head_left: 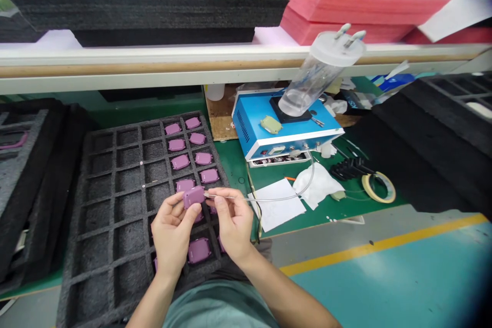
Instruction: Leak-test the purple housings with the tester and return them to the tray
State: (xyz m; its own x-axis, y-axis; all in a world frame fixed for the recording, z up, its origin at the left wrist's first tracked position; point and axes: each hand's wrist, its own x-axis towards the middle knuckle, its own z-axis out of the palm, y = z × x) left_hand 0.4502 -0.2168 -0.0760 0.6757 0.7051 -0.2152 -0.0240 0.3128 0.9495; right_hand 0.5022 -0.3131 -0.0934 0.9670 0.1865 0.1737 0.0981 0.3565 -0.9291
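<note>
My left hand [173, 228] pinches a small purple plastic case [193, 196] between thumb and fingers. In my right hand [235, 223] is the end of a clear thin tube [271, 199], its pale tip at the case's right edge; whether it touches or enters is too small to tell. From there the tube curves right and up to the front of a blue machine [251, 136]. Below my hands lies a dark grey foam tray [128, 282], with several purple cases [180, 162] in its right-hand columns. Both palms are mostly hidden.
A clear cylinder [307, 82] leans on the machine beside a yellow-green case [271, 124]. White paper [277, 210], a white cloth [317, 184] and a tape roll [378, 188] lie rightward. Above runs a shelf [154, 69] bearing black foam trays [154, 10] and pink foam [346, 0].
</note>
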